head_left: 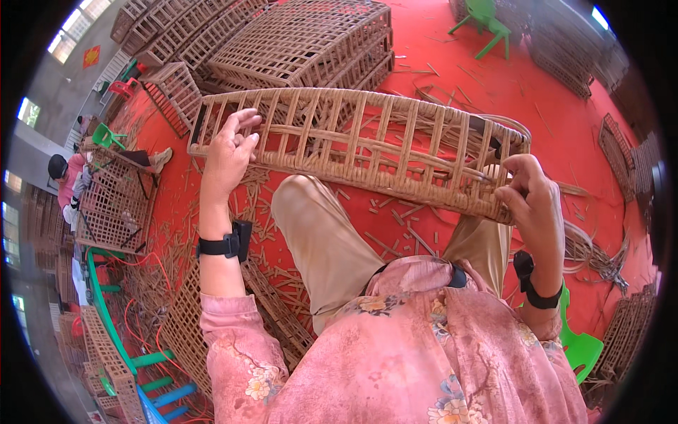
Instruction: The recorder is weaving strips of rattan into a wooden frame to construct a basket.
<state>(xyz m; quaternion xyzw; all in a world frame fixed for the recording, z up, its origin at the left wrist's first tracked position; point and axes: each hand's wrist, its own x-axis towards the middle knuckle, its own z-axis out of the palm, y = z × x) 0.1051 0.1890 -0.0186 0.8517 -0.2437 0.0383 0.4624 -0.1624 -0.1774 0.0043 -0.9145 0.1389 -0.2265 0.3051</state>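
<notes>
A long, light-brown wicker basket [332,145] lies across and just beyond my knees, tilted so that its open lattice side faces me. Wrapped strands cover its rims, and dark bars show at its ends. My left hand [229,148] is at the lattice near the left end, fingers bent and apart, thumb away from the index finger. At the right end, my right hand [530,189] has its thumb and fingers curled on the wrapped corner. Whether a loose strand is also between those fingers is hard to make out.
Stacked lattice baskets [296,42] stand ahead. Cut strips litter the red floor [438,63]. A bundle of strands [600,261] lies right, near a green chair [579,339]. At left are another person [67,173], a lattice frame [116,205] and a green tube rack [106,304].
</notes>
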